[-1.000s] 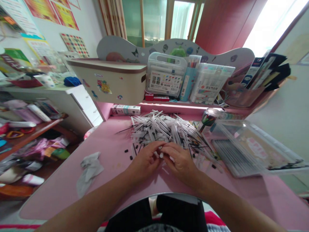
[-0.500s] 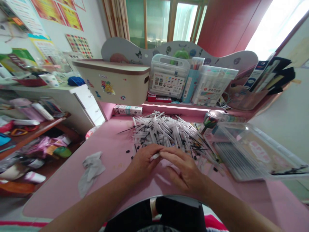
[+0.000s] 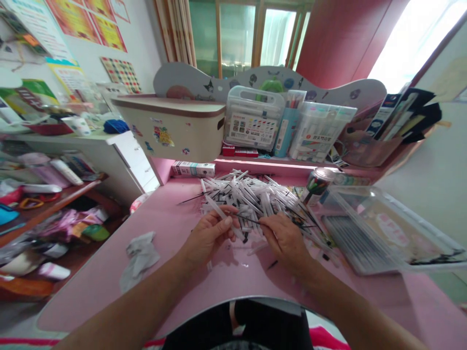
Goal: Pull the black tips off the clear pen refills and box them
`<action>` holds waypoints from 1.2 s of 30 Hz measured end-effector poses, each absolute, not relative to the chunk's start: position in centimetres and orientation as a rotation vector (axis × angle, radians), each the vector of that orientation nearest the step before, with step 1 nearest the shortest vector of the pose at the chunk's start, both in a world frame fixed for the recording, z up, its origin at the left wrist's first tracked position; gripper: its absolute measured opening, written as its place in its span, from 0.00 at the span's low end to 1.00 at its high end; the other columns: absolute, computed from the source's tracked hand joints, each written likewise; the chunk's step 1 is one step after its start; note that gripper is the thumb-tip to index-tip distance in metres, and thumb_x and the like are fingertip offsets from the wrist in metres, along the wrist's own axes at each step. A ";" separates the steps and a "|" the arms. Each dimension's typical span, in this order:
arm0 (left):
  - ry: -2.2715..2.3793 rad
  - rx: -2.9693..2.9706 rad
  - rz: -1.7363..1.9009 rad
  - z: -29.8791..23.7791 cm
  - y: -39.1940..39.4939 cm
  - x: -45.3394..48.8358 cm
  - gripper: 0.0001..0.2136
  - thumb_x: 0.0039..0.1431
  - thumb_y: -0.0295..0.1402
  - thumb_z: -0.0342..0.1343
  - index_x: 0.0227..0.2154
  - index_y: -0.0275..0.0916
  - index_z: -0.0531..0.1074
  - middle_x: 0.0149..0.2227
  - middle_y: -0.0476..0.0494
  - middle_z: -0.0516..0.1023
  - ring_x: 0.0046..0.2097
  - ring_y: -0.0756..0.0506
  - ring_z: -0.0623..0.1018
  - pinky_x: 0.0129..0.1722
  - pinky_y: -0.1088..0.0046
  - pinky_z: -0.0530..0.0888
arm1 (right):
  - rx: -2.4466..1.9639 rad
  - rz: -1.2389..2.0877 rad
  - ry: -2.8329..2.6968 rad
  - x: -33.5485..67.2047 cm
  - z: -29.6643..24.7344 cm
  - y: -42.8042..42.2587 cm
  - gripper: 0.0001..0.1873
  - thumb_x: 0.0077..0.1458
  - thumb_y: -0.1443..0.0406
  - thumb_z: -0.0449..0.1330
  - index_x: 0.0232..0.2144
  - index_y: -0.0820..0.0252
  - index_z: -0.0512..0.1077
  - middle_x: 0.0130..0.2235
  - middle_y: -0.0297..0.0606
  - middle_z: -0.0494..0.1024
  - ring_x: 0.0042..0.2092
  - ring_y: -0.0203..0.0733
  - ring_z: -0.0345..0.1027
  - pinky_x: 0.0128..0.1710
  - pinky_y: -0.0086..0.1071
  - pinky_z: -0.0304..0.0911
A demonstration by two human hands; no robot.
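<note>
A heap of clear pen barrels and thin black refills (image 3: pixel 255 197) lies on the pink desk (image 3: pixel 109 272). My left hand (image 3: pixel 209 233) is closed round one clear pen barrel (image 3: pixel 215 208), which slants up to the left. My right hand (image 3: pixel 286 238) pinches a thin black refill (image 3: pixel 248 219) whose tip points at the barrel's open end. Both hands hover just in front of the heap.
A clear plastic tray (image 3: pixel 368 233) holding finished pens stands at the right. A metal can (image 3: pixel 316 183) is behind the heap. A crumpled grey cloth (image 3: pixel 140 253) lies at the left. Marker boxes (image 3: pixel 253 119) and a cream bin (image 3: pixel 175 124) fill the back shelf.
Both hands have lifted off the desk and moved apart. The left now holds a barrel up, and the right has drawn out a black refill toward it.
</note>
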State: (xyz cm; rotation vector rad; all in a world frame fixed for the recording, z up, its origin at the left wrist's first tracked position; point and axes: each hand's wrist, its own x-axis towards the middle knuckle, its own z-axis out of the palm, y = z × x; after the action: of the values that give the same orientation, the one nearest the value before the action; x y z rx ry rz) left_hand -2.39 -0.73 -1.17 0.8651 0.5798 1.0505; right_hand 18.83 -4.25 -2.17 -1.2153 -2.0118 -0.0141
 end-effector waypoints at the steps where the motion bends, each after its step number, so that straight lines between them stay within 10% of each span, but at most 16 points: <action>1: 0.604 0.815 1.097 -1.1 -0.5 -2.5 0.14 0.51 0.35 0.68 0.39 0.36 0.75 0.28 0.49 0.77 0.23 0.54 0.72 0.25 0.79 0.73 | -1.224 0.015 -1.996 18.9 -2.1 -4.5 0.11 0.64 0.68 0.51 0.40 0.59 0.74 0.34 0.40 0.79 0.36 0.43 0.71 0.37 0.36 0.66; 19: 0.739 0.380 1.306 -0.8 1.0 -3.2 0.10 0.67 0.28 0.48 0.30 0.34 0.70 0.25 0.47 0.76 0.21 0.54 0.74 0.22 0.80 0.76 | -1.184 0.285 -2.049 18.7 -1.5 -5.6 0.11 0.60 0.68 0.49 0.33 0.61 0.72 0.26 0.36 0.75 0.27 0.37 0.69 0.29 0.29 0.60; 36: 0.664 0.784 0.989 -1.4 0.0 -2.7 0.09 0.54 0.33 0.66 0.30 0.34 0.73 0.29 0.42 0.82 0.27 0.49 0.81 0.28 0.77 0.79 | -1.083 0.460 -1.951 17.9 -1.9 -6.0 0.02 0.60 0.68 0.53 0.35 0.58 0.66 0.26 0.30 0.69 0.27 0.34 0.64 0.28 0.27 0.57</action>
State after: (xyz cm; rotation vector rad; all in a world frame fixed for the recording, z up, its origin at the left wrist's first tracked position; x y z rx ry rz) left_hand -2.73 -0.03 -1.43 0.7835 0.6637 0.9891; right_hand 17.92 -6.03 -1.87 -1.0832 -1.9508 0.4597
